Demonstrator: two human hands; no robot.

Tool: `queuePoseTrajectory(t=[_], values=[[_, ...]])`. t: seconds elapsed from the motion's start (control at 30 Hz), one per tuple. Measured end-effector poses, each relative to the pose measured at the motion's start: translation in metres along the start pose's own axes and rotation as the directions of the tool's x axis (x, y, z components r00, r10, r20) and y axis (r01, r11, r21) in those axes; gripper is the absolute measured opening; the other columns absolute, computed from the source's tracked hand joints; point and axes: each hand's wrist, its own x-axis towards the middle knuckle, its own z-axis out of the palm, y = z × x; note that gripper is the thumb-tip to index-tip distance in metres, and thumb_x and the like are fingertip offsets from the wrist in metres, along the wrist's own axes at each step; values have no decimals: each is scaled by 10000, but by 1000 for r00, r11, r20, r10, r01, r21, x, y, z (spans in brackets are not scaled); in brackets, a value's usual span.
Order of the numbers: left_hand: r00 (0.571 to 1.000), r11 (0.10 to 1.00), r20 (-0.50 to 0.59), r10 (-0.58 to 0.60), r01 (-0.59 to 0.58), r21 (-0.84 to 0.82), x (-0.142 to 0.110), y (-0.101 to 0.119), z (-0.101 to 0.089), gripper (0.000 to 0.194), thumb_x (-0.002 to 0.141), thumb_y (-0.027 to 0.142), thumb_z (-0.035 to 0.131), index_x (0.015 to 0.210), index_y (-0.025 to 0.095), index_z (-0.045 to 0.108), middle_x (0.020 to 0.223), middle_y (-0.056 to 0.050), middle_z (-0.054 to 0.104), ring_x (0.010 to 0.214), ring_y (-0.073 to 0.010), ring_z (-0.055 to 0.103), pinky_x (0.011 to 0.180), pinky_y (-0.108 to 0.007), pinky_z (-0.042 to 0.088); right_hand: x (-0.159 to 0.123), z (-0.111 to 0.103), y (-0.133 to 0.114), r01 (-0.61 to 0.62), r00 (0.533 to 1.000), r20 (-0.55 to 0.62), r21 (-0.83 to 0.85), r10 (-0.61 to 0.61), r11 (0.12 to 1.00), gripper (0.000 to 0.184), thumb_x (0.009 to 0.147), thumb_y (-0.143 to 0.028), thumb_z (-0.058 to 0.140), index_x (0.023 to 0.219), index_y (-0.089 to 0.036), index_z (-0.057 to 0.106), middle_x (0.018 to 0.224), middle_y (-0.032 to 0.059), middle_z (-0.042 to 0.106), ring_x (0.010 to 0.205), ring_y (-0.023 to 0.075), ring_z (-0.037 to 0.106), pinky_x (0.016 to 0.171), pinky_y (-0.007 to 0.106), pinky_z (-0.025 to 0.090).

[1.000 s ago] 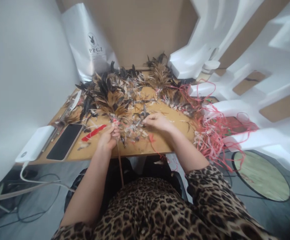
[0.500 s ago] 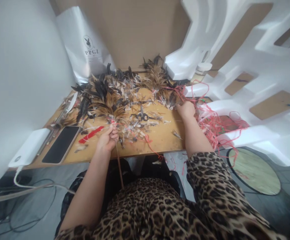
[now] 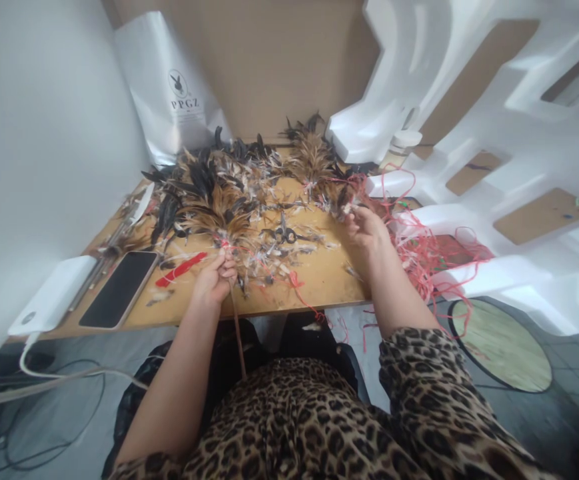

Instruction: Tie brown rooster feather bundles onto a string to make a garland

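My left hand [image 3: 215, 278] is closed round a thin brown stick [image 3: 238, 333] at the table's front edge. A fan of brown and black feathers [image 3: 222, 217] is bound to the stick's top with red string. My right hand [image 3: 366, 228] is further right, its fingers pinched on a small tuft of feathers [image 3: 342, 199] beside a tangle of red string [image 3: 426, 250]. Black scissors [image 3: 284, 233] lie on the wooden table [image 3: 319, 273] between my hands.
Loose feathers cover the back of the table. A black phone [image 3: 119, 289], a white power bank [image 3: 52, 295] with its cable and a red strip [image 3: 182, 269] lie at the left. A white bag [image 3: 169, 87] and white foam packing [image 3: 469, 133] stand behind and to the right.
My right hand left the feathers in the middle, reached right to the pile by the red string, and has now drawn back a little with a tuft. The left hand has stayed put.
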Motion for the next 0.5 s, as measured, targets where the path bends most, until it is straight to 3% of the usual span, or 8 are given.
queuePoseTrajectory(t=[0.1,0.2,0.27,0.37,0.5], values=[[1000,1000,-12,-2,2,-18,1,0,0,174,921,69,405,775,130,479,624,16,465,452,-22,423,343,-79,263,-23,28,-1,-267,960,185,386,210,883,90,751,-115,602,712,-142,526,518,-50,541,420,13,470,369,74,328],[1000,1000,-29,-8,8,-30,3,0,0,180,922,63,395,780,125,487,622,14,470,449,-24,421,342,-82,262,-49,67,1,-409,894,381,473,237,780,98,752,-55,601,739,-138,549,547,-45,588,435,10,499,401,68,395],[999,1000,-36,-3,2,-30,3,-1,0,175,917,56,399,791,121,500,625,12,478,446,-22,417,343,-83,264,-66,93,4,-479,825,514,412,237,775,105,742,-39,616,778,-131,579,593,-28,629,449,17,520,413,76,428],[999,1000,-43,10,-11,-21,3,-1,0,164,911,53,410,814,112,528,625,10,484,443,-23,419,343,-85,269,-87,128,11,-478,734,632,219,249,851,137,677,-46,696,766,-106,611,593,-11,633,477,40,552,439,102,467],[997,999,-63,33,-33,3,3,-2,1,163,897,56,443,779,111,540,620,4,496,434,-23,418,340,-85,261,-101,164,20,-284,740,633,-10,226,959,198,600,-163,789,668,-100,614,552,-21,598,498,60,541,461,148,455]])
